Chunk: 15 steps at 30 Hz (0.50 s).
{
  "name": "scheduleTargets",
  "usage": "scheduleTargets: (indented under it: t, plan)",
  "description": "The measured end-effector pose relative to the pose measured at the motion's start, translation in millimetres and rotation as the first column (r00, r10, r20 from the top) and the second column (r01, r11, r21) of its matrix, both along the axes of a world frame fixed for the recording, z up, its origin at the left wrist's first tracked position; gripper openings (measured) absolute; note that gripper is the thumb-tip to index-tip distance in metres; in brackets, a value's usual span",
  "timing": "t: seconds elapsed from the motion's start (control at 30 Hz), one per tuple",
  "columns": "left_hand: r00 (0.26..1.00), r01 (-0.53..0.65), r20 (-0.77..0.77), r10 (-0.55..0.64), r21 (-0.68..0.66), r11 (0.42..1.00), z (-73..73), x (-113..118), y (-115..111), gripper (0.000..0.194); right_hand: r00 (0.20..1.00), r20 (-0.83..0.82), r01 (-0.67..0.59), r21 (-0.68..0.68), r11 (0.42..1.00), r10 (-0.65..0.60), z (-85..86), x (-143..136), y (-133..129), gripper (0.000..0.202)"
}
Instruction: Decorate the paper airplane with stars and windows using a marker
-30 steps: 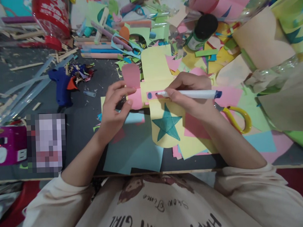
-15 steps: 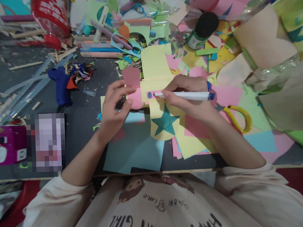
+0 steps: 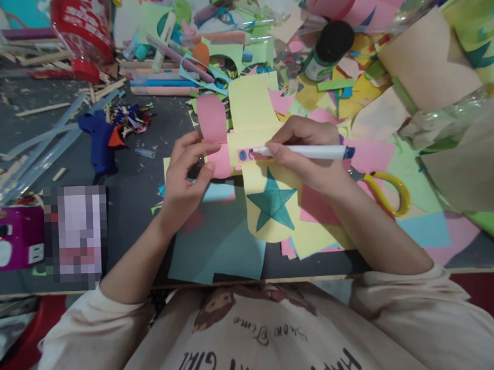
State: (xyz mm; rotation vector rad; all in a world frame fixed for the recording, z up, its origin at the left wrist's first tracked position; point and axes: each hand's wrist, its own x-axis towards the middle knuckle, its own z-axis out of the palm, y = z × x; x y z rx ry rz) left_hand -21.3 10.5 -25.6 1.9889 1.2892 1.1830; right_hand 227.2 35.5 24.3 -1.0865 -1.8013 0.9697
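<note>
Holding, right hand [image 3: 309, 169]: one white marker [image 3: 322, 151] with a blue end, fingers closed around the barrel, tip at a pink strip [image 3: 246, 154] bearing one blue round mark and a second, partial one. Left hand [image 3: 185, 168]: index fingertip and thumb, apart from each other, touching a pink paper tab [image 3: 221, 163] left of the strip; whether pinching or only pressing, cannot tell. Location of strip: across the middle of a yellow paper piece [image 3: 253, 137], between the hands; near flap with one green star [image 3: 272, 200], far flap plain. Near: one blue sheet [image 3: 220, 240], flat on the bench [image 3: 148, 129]. Right: one pair of yellow-handled scissors [image 3: 403, 195], just beside the right forearm. Far right: one black-capped bottle [image 3: 327, 52], amid paper scraps. Far: pens [image 3: 162, 82], loosely rowed. Left: one blue glue gun [image 3: 99, 139], orange trigger. Far left: one red bottle [image 3: 83, 34]. Near left: one purple box [image 3: 16, 236]. Probable hazards: smeared ink, should the right hand drag over wet marks; crooked outlines, should the left fingers ease and the paper slide or buckle; stray strokes, should uneven scraps beneath rock the work; scissors knocked by the forearm.
</note>
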Motion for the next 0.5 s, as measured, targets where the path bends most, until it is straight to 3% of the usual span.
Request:
scheduleTargets:
  t: [0.5]
  plan:
    - [1.0, -0.004, 0.0, 0.004, -0.016, 1.0, 0.1, -1.1, 0.2, 0.022, 0.996, 0.083, 0.014, 0.005, 1.0, -0.015, 4.1, -1.6, -1.1, 0.035]
